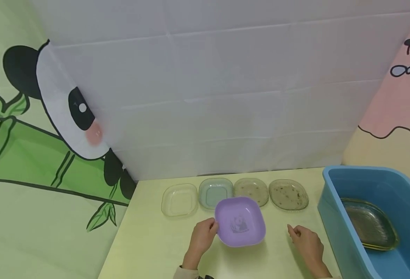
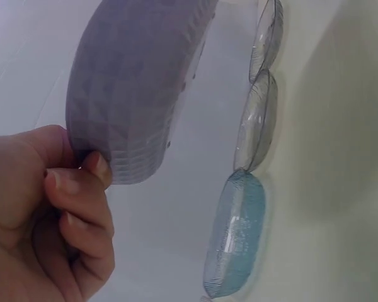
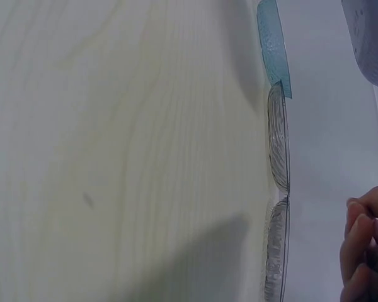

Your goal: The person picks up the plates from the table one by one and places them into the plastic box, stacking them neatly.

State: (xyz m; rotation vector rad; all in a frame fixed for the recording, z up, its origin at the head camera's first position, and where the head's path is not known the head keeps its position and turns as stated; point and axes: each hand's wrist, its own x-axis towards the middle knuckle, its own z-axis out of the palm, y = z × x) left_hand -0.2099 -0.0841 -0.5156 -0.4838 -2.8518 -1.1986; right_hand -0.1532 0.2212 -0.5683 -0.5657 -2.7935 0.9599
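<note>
A purple square bowl (image 1: 240,223) with a panda print inside is held tilted above the table by my left hand (image 1: 203,236). Thumb and fingers pinch the left edge of its rim, and in the left wrist view the outer wall of the purple bowl (image 2: 129,82) shows a faceted pattern. To the right of the bowl, my right hand (image 1: 307,245) hovers over the table with loosely bent fingers and nothing in them. Behind the bowl stand a clear dish (image 1: 179,200), a teal dish (image 1: 215,193), a brownish dish (image 1: 251,191) and a darker brown dish (image 1: 288,195).
On the right stands a deep blue tub (image 1: 342,228), with a dark glass dish (image 1: 369,224) leaning inside it. The pale wooden table (image 1: 149,248) meets a white cloth wall (image 1: 218,97) at the back. A panda-printed cloth (image 1: 61,116) hangs at the left.
</note>
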